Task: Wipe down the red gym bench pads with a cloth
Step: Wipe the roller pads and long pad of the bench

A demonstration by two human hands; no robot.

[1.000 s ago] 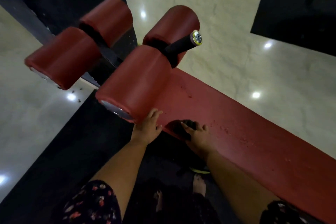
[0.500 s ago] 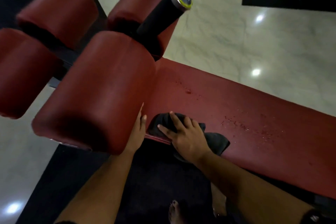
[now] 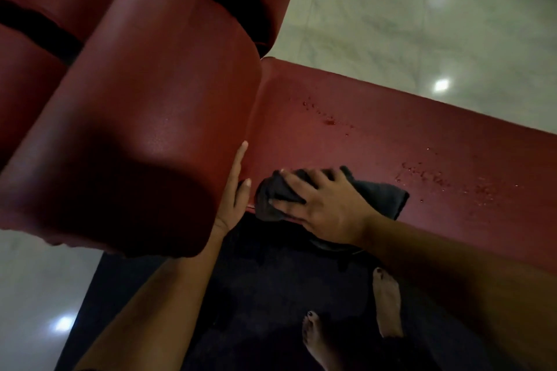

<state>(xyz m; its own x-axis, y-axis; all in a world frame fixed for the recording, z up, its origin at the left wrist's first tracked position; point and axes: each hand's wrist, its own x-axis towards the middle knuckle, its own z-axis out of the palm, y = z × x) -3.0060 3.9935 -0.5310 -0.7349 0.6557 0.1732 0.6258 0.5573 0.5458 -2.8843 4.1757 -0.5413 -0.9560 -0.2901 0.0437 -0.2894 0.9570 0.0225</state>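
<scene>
Right now your right hand (image 3: pixel 324 208) is pressed flat over the dark cloth (image 3: pixel 373 193), fingers spread and holding it down on the near edge of the flat red bench pad (image 3: pixel 407 141), just beside the big roller pad (image 3: pixel 150 117). Part of the cloth hangs over that near edge, so a hard sweep could drag it off the pad and onto the dark mat (image 3: pixel 256 295) below. Wet droplets (image 3: pixel 428 175) sit farther along the pad, away from the roller pad, and they will probably be missed if your strokes stay short. Your left hand (image 3: pixel 233 190) lies open, palm against the side of the roller pad, gripping nothing. If you lean on it and the roller turns, your balance could go. Your right wrist is bent, with the forearm reaching in from the mat side.
</scene>
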